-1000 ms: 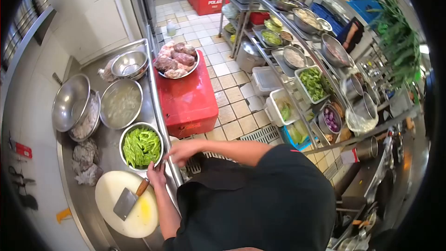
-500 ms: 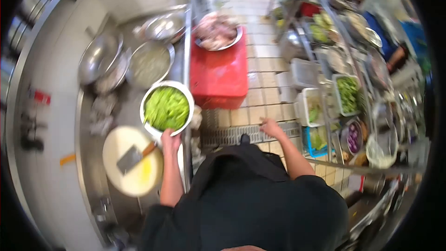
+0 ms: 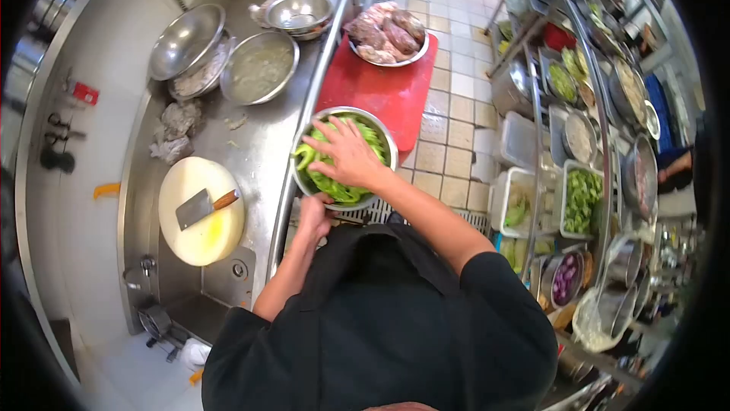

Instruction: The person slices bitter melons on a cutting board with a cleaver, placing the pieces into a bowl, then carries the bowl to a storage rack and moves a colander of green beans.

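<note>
In front of my body is a round metal bowl (image 3: 390, 149) full of bright green cut vegetable pieces (image 3: 370, 131) that look like sliced green pepper. My left hand (image 3: 313, 217) grips the bowl's near left rim, its fingers partly hidden beneath. Over the vegetables my right hand (image 3: 346, 154) lies palm down with fingers spread, touching the pieces. A cleaver (image 3: 196, 209) with a wooden handle rests on the round white cutting board (image 3: 176, 183) to my left, beside a yellow stain.
Metal bowls (image 3: 262, 69) stand at the steel counter's far end. A bowl of raw meat (image 3: 388, 34) sits on a red box (image 3: 365, 92). To the right are racks with tubs of greens (image 3: 583, 202) and chopped purple onion (image 3: 565, 278). Another person's arm (image 3: 674, 168) shows far right.
The bowl of greens has moved right, off the counter area to in front of me. My right hand has come from above the floor onto the vegetables.
</note>
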The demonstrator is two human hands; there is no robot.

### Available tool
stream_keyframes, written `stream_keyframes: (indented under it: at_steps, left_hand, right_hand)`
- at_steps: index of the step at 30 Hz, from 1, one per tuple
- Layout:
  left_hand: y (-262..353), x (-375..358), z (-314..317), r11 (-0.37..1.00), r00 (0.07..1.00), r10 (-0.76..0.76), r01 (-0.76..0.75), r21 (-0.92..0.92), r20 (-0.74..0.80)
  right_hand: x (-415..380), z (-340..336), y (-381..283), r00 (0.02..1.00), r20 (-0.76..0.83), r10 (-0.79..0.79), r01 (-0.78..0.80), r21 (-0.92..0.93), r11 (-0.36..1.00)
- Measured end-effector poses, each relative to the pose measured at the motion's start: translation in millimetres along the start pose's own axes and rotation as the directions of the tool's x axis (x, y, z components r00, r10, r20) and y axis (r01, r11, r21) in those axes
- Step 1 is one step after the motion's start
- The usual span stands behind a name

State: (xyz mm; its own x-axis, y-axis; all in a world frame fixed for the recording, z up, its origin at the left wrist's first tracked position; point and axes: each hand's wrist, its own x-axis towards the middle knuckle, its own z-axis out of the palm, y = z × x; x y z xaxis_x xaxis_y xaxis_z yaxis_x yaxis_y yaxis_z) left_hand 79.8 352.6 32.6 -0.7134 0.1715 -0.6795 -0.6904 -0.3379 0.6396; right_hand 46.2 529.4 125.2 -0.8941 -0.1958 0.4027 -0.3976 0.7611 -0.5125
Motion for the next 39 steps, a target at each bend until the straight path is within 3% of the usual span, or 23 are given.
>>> stream_keyframes:
  at_steps: [2, 4, 7, 9, 12, 14, 16, 18, 19, 20, 21, 23, 27, 30, 31, 32, 33, 35, 39]
  left_hand:
    - [1, -18, 18, 1.0, 1.0, -0.023, 0.023, 0.012, -0.007]
    - [-3, -23, 19, 0.998, 0.999, -0.054, 0.054, -0.026, -0.004]
    - [-30, -6, 3, 0.99, 0.999, -0.038, 0.036, -0.136, -0.013]
    - [-29, -5, -12, 0.999, 0.999, -0.041, 0.042, -0.029, 0.024]
    - [6, -40, -2, 0.998, 0.999, 0.001, -0.004, -0.062, -0.05]
    - [9, -39, -26, 0.998, 0.998, -0.018, 0.015, -0.062, -0.056]
    - [21, -47, -40, 0.997, 0.996, 0.046, -0.05, -0.05, -0.081]
    - [37, -63, -45, 0.991, 0.991, 0.089, -0.099, -0.091, -0.102]
    - [40, -66, -51, 0.987, 0.99, 0.107, -0.117, -0.11, -0.093]
    - [40, -62, -61, 0.985, 0.991, 0.116, -0.125, -0.122, -0.071]
    - [42, -57, -73, 0.989, 0.992, 0.108, -0.113, -0.091, -0.059]
    - [44, -49, -93, 0.996, 0.996, 0.081, -0.082, -0.03, -0.038]
    - [70, -73, -107, 0.996, 0.995, 0.088, -0.087, 0.031, -0.039]
    - [50, -45, -138, 0.99, 0.996, 0.042, -0.031, 0.136, -0.078]
    - [43, -41, -145, 0.998, 0.999, 0.047, -0.046, -0.032, 0.025]
    - [50, -46, -144, 0.998, 0.999, 0.047, -0.047, 0.051, -0.002]
    - [57, -60, -137, 0.997, 0.997, 0.078, -0.078, 0.017, -0.002]
    - [66, -71, -129, 0.996, 0.997, 0.073, -0.072, 0.043, -0.025]
    - [62, -55, -128, 0.992, 0.998, 0.055, -0.057, 0.11, 0.023]
  right_hand:
    - [-13, 12, 7, 0.993, 0.103, -0.063, 0.074, -0.104, 0.992]
    - [-28, 12, 15, 0.976, 0.216, -0.031, 0.053, -0.1, 0.994]
    - [-37, 2, 10, 0.957, 0.288, -0.034, 0.043, -0.022, 0.999]
    - [-33, -2, 9, 0.956, 0.288, -0.052, 0.036, 0.062, 0.997]
    - [-28, -8, 7, 0.994, 0.107, 0.0, -0.021, 0.194, 0.981]
    - [-31, -15, 6, 0.987, -0.059, 0.147, -0.121, 0.316, 0.941]
    - [-40, -15, 9, 0.956, -0.177, 0.235, -0.192, 0.229, 0.954]
    - [-52, 11, 22, 0.929, -0.134, 0.344, -0.266, 0.405, 0.875]
    - [-55, 20, 24, 0.916, 0.161, 0.367, -0.378, 0.65, 0.659]
    - [-57, 29, 26, 0.823, 0.441, 0.357, -0.56, 0.737, 0.379]
    - [-69, 62, 45, 0.772, 0.58, 0.261, -0.632, 0.744, 0.216]
    - [-59, 59, 7, 0.632, 0.757, 0.164, -0.73, 0.653, -0.202]
    - [-54, 88, -2, 0.644, 0.754, 0.13, -0.698, 0.649, -0.303]
    - [-49, 97, -17, 0.585, 0.757, 0.293, -0.735, 0.647, -0.203]
    - [-50, 102, -14, 0.53, 0.787, 0.316, -0.777, 0.599, -0.191]
    - [-51, 103, -14, 0.532, 0.796, 0.29, -0.79, 0.589, -0.168]
    - [-47, 95, -27, 0.518, 0.796, 0.312, -0.795, 0.583, -0.167]
    - [-55, 104, -26, 0.535, 0.783, 0.318, -0.732, 0.617, -0.288]
    - [-59, 98, -18, 0.502, 0.775, 0.385, -0.746, 0.613, -0.261]
